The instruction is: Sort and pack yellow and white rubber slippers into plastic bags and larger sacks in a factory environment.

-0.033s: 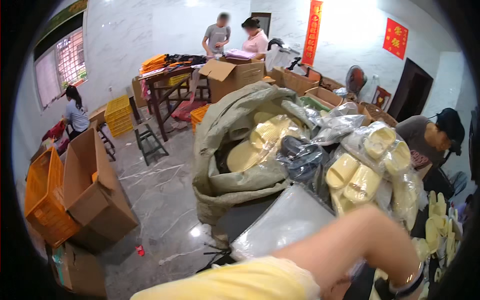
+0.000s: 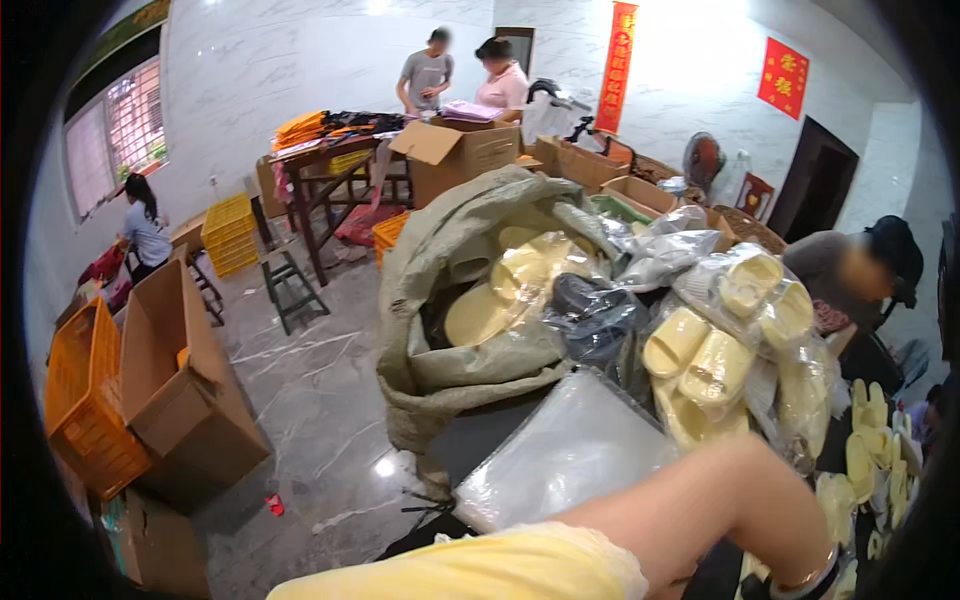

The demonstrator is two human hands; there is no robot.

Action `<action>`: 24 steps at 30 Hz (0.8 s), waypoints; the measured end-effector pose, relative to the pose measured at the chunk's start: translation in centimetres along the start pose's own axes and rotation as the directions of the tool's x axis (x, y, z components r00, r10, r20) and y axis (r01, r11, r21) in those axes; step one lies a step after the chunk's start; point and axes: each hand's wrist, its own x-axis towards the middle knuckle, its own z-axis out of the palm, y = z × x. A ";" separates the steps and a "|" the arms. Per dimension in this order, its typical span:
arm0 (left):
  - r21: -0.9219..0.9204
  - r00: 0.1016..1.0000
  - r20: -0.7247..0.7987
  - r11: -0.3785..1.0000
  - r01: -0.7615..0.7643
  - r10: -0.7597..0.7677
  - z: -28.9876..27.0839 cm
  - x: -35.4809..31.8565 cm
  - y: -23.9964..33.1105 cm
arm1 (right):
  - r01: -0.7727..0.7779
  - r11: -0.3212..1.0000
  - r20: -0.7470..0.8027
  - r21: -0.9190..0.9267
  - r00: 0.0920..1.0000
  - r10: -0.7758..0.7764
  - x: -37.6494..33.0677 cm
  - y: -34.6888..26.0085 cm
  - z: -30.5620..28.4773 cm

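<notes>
Head view, workroom with pale marble floor. One forearm [image 2: 700,510] in a yellow sleeve [image 2: 480,572] crosses the lower edge, bent at the elbow, a thin bracelet [image 2: 810,578] at the wrist; the hand itself runs out of frame at lower right, so which arm it is, and whether its fingers are clenched or loose, cannot be told. No other hand of the wearer shows. Nearest the forearm: one flat stack of clear plastic bags [image 2: 570,450], lying just beyond the elbow on a dark surface. Behind it, one large olive woven sack [image 2: 450,370], mouth open, holding bagged pale yellow slippers [image 2: 500,290]; exact count unclear. Beside the sack, a heap of clear bags: one with dark slippers [image 2: 590,310], several with yellow slippers [image 2: 700,360], at least four soles visible. More loose yellow slippers [image 2: 865,440] at right edge, too small to count. Containers on the left: two open brown cardboard boxes [image 2: 180,380], the nearer one showing an orange item inside, and one orange plastic crate [image 2: 90,410] touching it. Further back, a stack of yellow crates [image 2: 230,232], one dark stool [image 2: 290,285], one table [image 2: 320,165] piled with orange goods. Four other people: two standing at the far wall [image 2: 465,75], one seated left [image 2: 145,225], one bent low at right [image 2: 850,270].
</notes>
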 end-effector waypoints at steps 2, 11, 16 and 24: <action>-0.001 1.000 0.007 1.000 -0.021 0.021 3.6 2.9 2.1 | -0.036 0.999 0.025 -0.024 0.999 0.037 0.4 -0.5 0.5; 0.019 0.994 0.102 0.999 0.044 -0.045 13.2 3.3 10.2 | -0.109 0.994 0.105 0.010 0.989 0.108 -0.2 -0.1 -0.5; -0.255 0.919 0.053 0.884 0.391 -0.391 16.9 -8.6 9.3 | -0.158 0.985 0.093 0.063 0.984 0.151 -0.1 -1.1 -2.2; -0.664 0.458 -0.547 0.697 0.273 -0.700 23.4 -12.7 8.9 | -0.162 0.985 0.105 0.061 0.982 0.155 0.9 -1.4 -2.0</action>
